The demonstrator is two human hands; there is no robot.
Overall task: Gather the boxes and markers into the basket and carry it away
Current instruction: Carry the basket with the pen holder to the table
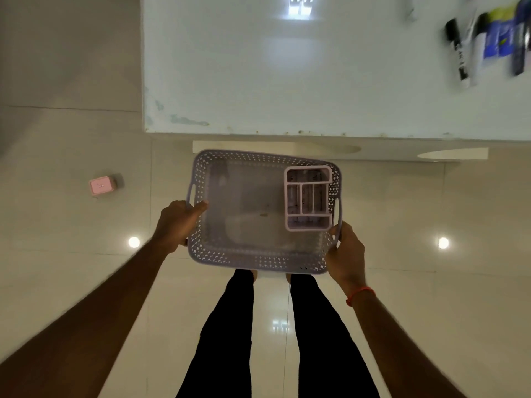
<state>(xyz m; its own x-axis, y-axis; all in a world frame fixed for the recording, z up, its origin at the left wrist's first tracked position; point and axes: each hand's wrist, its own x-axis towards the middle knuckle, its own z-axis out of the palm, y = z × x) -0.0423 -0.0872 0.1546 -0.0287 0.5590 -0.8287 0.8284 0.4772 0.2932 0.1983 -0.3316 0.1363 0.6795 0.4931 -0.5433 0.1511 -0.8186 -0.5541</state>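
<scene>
Head view, looking down. Lilac perforated plastic basket (258,158) held level at frame centre, above the cream tiled floor (86,268) and just short of the near edge of the glossy white table (287,81) at 12 o'clock. Left hand (176,225) at the basket's 9 o'clock side, fingers wrapped round the rim by the handle, thumb lying over the wall. Right hand (346,251) at 4 o'clock, fingers curled round the opposite handle; red thread bracelet (360,294) on that wrist.

Basket shallow, rectangular with rounded corners, walls pierced in a lattice, floor translucent. Inside, only a pale pink compartmented plastic organiser (301,198) at the 3 o'clock end, its cells apparently empty; no box or marker in it.

Progress judged as early: nothing gathered. Black marker (457,50) and blue and yellow boxes (498,41) lying blurred on the table at 2 o'clock, well apart from the basket; exact count impossible to tell. Small pink block (101,185) on the floor at 9 o'clock, nature unclear. Left to do: collecting, loading, carrying off.
</scene>
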